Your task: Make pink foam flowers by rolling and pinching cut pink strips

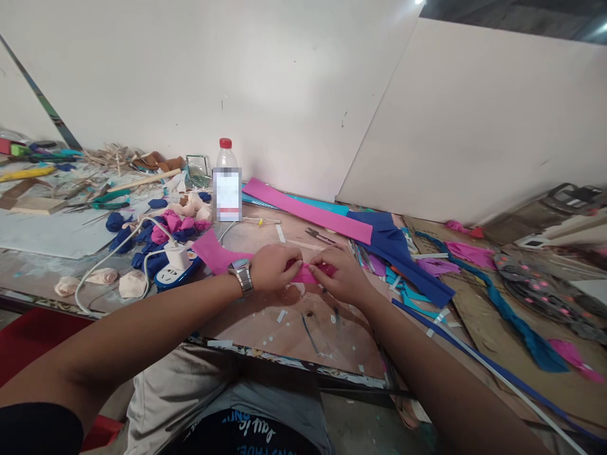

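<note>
A strip of pink crepe paper (211,253) stretches under my left wrist and across to my fingers. My left hand (277,266), with a metal watch on its wrist, pinches the strip's edge between thumb and forefinger. Close beside it, my right hand (339,273) pinches the same paper, the two thumbs nearly meeting. The paper between the hands is partly hidden by the fingers. Behind them lies a longer folded pink strip (308,212) on top of blue sheets (408,259). A pair of small scissors (320,236) rests just beyond my right hand.
Left of me are a power strip (176,268) with a white cable, and crumpled blue and pink paper pieces (173,227). A phone (227,194) leans against a red-capped bottle (226,151). Cardboard (493,322) with paper strips lies at right. A white wall stands behind.
</note>
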A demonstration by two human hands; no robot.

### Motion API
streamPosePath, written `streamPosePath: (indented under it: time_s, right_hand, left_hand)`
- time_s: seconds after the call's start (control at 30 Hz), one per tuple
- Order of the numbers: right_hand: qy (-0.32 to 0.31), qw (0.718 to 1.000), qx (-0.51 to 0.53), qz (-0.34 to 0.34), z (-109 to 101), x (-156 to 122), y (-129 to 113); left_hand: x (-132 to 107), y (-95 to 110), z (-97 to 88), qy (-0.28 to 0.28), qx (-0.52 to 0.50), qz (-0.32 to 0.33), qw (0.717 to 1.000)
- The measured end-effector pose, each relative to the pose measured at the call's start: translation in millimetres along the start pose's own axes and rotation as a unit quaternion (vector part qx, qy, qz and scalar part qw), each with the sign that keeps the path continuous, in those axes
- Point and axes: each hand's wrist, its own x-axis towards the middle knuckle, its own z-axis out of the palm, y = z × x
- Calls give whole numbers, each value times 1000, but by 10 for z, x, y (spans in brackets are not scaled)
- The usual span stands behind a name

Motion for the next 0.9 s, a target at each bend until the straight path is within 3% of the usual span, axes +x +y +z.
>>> streamPosePath:
  time_s: [0.1,0.43,0.9]
  right_hand:
    - [4,1000,-2,1,8,-2,7]
    - [-17,1000,10,1,4,-2,-27]
    - [29,999,-2,-29,19,5,-60]
  left_hand:
    - [4,-10,5,9,-6,-2,1000]
    - [4,19,-23,-41,-60,25,997]
    - [30,-28,13,-55,-141,3,988]
